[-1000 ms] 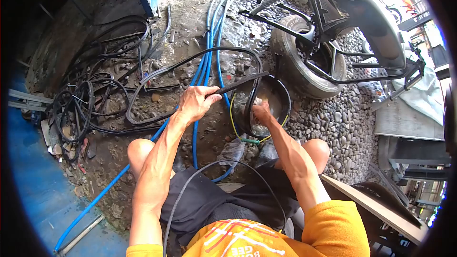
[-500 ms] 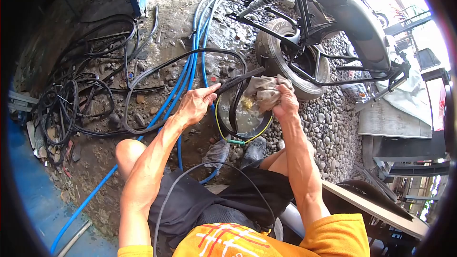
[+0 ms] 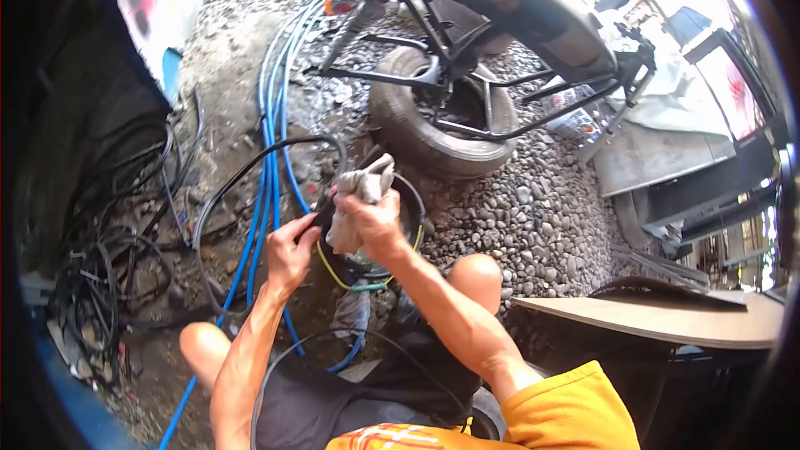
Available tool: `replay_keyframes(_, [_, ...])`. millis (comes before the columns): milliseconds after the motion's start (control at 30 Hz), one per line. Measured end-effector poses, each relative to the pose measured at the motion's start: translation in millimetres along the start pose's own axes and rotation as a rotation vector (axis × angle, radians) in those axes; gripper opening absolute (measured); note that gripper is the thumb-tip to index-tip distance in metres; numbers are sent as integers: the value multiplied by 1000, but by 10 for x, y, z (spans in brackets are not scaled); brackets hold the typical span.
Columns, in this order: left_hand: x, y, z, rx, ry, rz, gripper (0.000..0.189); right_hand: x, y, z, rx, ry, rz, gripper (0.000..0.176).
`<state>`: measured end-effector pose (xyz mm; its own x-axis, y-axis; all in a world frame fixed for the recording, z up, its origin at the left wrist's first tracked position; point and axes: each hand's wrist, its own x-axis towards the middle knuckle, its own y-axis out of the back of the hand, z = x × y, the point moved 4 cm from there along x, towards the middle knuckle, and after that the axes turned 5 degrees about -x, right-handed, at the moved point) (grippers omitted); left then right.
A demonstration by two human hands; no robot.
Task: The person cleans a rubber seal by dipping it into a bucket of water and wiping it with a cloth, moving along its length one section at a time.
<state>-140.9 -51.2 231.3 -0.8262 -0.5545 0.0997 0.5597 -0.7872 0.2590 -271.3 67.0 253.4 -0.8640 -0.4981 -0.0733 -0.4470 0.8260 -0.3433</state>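
My left hand [image 3: 291, 252] pinches a black rubber-like strip [image 3: 320, 198], its fingers closed beside the rag. My right hand [image 3: 372, 223] grips a wet, greyish rag [image 3: 367, 183], bunched up and pressed against the strip close to the left fingers. Below both hands stands a round dark bucket [image 3: 414, 197] with a yellow-green handle [image 3: 331, 273]; my right hand and the rag cover much of its inside. From the hands, a long black loop [image 3: 275, 147] of the strip arches up and away to the left.
Blue hoses [image 3: 268, 129] run along the wet ground at my left, near tangled black strips [image 3: 108, 283]. Ahead, a tire [image 3: 442, 146] lies under a dark metal vehicle frame [image 3: 533, 17]. Pebbles [image 3: 533, 233] cover the right side, beside a wooden board [image 3: 658, 321].
My right hand has brought the rag left and onto the strip beside my left hand, which has moved down. The view has shifted, with the tire and frame now further left.
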Motion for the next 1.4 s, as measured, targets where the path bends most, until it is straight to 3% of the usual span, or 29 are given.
replay_keyframes(100, [-10, -26, 125, 13, -55, 4, 26, 41, 111, 7, -41, -21, 227, 14])
replay_keyframes(333, [-21, -106, 236, 115, -175, 14, 24, 316, 295, -80, 74, 137, 310, 23])
replay_keyframes(433, [-50, -67, 212, 164, -166, 1, 25, 465, 517, 17, -195, 310, 398, 22])
replay_keyframes(467, [-64, -49, 216, 166, -144, -12, 27, 493, 620, 81, -295, 243, 442, 20])
replay_keyframes(567, [-37, 8, 205, 178, -186, -2, 26, 520, 490, 81, 134, -7, 275, 18])
replay_keyframes(700, [-18, 51, 94, 205, -158, -25, 26, 318, 251, 152, 236, -222, 57, 14])
replay_keyframes(833, [33, 84, -133, -15, -6, -66, 28, 207, 195, -1, 261, -213, -12, 20])
replay_keyframes(1000, [-3, 147, -86, -6, 22, -10, 27, 358, 440, -216, 208, -152, 191, 19])
replay_keyframes(1033, [-28, 172, -86, 3, 18, 1, 27, 402, 452, -345, 231, 46, 194, 15])
replay_keyframes(1133, [-52, 243, -116, -78, 66, 8, 30, 424, 634, -346, 371, -137, 219, 14])
replay_keyframes(1233, [-21, 200, -123, -182, 131, -53, 32, 309, 453, -350, 488, -178, 98, 18])
replay_keyframes(1267, [-29, 167, -130, -214, 153, -80, 33, 254, 362, -372, 520, -218, -33, 21])
replay_keyframes(1300, [-51, 134, -153, -247, 178, -105, 33, 263, 266, -372, 533, -159, 15, 20])
replay_keyframes(1367, [-53, 59, -239, -391, 240, -149, 32, 156, 151, -407, 557, -251, -134, 22])
replay_keyframes(1400, [-23, 61, -212, -431, 260, -191, 31, 205, 210, -270, 549, -225, -92, 20])
